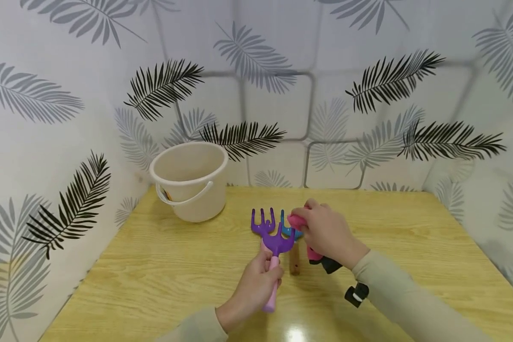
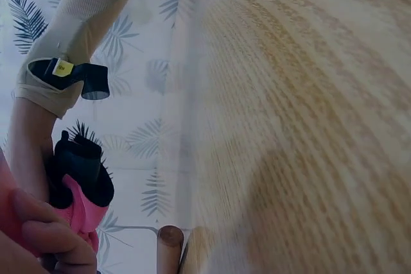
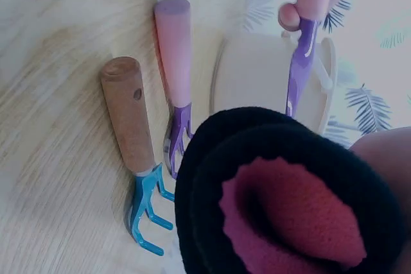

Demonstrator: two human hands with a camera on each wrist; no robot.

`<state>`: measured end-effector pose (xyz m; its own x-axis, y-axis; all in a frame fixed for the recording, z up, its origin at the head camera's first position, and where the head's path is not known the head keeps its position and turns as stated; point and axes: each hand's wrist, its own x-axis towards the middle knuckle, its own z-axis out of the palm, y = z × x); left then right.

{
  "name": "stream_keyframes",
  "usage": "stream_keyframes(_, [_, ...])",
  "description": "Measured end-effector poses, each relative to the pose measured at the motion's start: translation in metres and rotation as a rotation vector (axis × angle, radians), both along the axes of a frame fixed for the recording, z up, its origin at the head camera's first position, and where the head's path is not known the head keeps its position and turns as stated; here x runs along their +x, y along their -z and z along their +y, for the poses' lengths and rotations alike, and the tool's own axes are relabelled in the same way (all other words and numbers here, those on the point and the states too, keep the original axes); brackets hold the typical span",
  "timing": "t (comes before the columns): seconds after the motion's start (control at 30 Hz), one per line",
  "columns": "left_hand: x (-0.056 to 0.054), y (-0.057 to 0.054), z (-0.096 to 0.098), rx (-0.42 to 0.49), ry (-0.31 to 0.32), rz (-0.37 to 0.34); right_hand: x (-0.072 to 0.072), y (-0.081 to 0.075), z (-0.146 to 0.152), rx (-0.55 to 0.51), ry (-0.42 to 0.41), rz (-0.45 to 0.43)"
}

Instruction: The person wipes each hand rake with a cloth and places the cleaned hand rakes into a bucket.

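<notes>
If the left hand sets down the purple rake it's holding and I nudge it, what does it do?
The purple rake is likely stiff: nothing sags, though the left hand holds only its handle. That round handle could start a roll, but the spread tines would probably stop it. The shiny neck may be slippery.

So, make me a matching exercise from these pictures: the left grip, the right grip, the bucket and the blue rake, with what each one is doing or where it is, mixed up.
Column one:
1. Left grip
2. Right grip
3. Bucket
4. Blue rake

Column two:
A. Stands toward the back left of the table in the head view
B. Holds a pink-and-black fabric item
C. Lies on the table, with a wooden handle
D. Holds a purple rake by its pink handle

Pairs: 1-D, 2-B, 3-A, 4-C.
</notes>
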<state>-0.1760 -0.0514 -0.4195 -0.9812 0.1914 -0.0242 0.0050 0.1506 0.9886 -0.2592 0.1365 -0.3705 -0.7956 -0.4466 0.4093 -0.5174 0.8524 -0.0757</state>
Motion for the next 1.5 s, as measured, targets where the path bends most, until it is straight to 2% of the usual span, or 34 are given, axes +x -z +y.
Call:
stream_keyframes(0.1, [-0.001,0.000,-0.001,-0.018,-0.006,0.007,0.001,-0.002,-0.002,0.032,-0.001,-0.011])
stream_keyframes(0.37, [-0.006,0.000,-0.004,-0.032,-0.017,0.016,0.033,-0.013,-0.019,0.105,-0.084,-0.083])
stream_keyframes(0.47, [-0.006,-0.001,-0.005,-0.027,-0.007,0.022,0.029,-0.015,-0.023,0.137,-0.062,-0.070])
stream_keyframes(0.63, [-0.006,-0.002,-0.006,-0.027,0.008,0.030,0.010,-0.016,-0.025,0.200,0.004,0.023])
stream_keyframes(0.7, [-0.004,-0.002,-0.008,-0.033,0.006,0.020,0.011,-0.015,-0.026,0.220,-0.002,0.012])
stream_keyframes(0.83, [-0.002,0.001,-0.011,-0.061,-0.009,0.011,0.028,-0.013,-0.032,0.248,-0.038,-0.038])
stream_keyframes(1.0, [-0.004,0.003,-0.014,-0.077,-0.014,0.015,0.047,-0.014,-0.038,0.230,-0.093,-0.011])
stream_keyframes(1.13, [-0.008,0.000,-0.016,-0.102,-0.025,0.023,0.055,-0.017,-0.043,0.217,-0.153,-0.020])
stream_keyframes(1.23, [-0.009,-0.002,-0.018,-0.106,-0.027,0.035,0.053,-0.019,-0.046,0.207,-0.144,-0.033])
stream_keyframes(1.4, [-0.008,-0.002,-0.019,-0.115,-0.041,0.051,0.039,-0.019,-0.052,0.194,-0.115,0.002])
stream_keyframes(1.5, [-0.005,-0.001,-0.017,-0.120,-0.009,0.057,0.027,-0.019,-0.057,0.213,-0.076,0.029])
